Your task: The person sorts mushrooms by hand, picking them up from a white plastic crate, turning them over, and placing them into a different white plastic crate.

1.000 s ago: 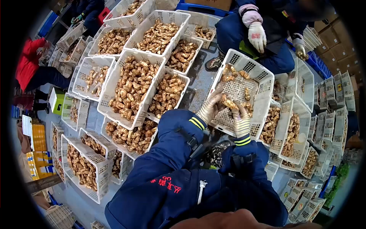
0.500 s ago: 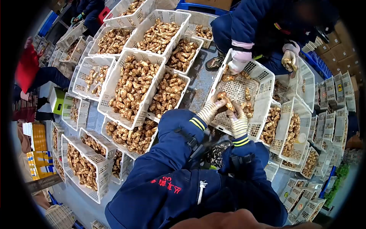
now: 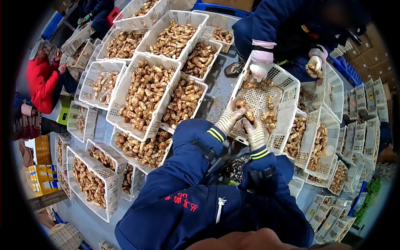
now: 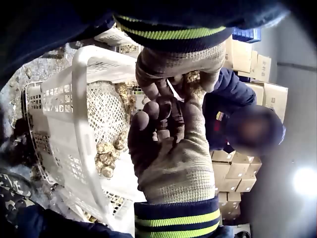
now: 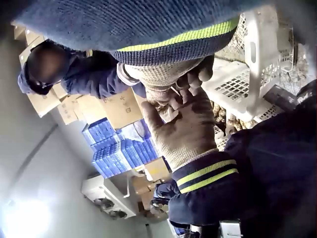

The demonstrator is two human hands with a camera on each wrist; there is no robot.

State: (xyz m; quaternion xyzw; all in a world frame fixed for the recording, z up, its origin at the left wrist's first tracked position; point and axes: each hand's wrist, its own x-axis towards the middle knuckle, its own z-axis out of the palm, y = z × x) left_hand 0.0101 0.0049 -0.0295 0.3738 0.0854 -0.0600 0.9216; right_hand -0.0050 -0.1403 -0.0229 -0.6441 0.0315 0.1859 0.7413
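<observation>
In the head view my gloved left hand (image 3: 227, 119) holds a brown knobbly mushroom (image 3: 249, 113) over the near side of a white mesh crate (image 3: 287, 83). My gloved right hand (image 3: 255, 135) is close against it from the other side. Between the hands, the left wrist view shows the thin pale blade of a small knife (image 4: 175, 91) at the right hand's thumb, beside the mushroom (image 4: 194, 82). Its handle is hidden in the curled right fingers (image 4: 163, 109). A few more mushrooms (image 3: 270, 118) lie inside the crate.
Across from me, a seated person's gloved hand (image 3: 261, 68) reaches into the same crate; their other hand (image 3: 315, 66) holds mushrooms. Heaped crates (image 3: 146, 98) stand at my left, and more crates (image 3: 318, 141) at my right. A person in red (image 3: 43, 81) sits far left.
My right hand has shifted slightly left and down, and the mushroom has turned more upright. The person opposite has put a hand into the crate. The person in red has changed posture.
</observation>
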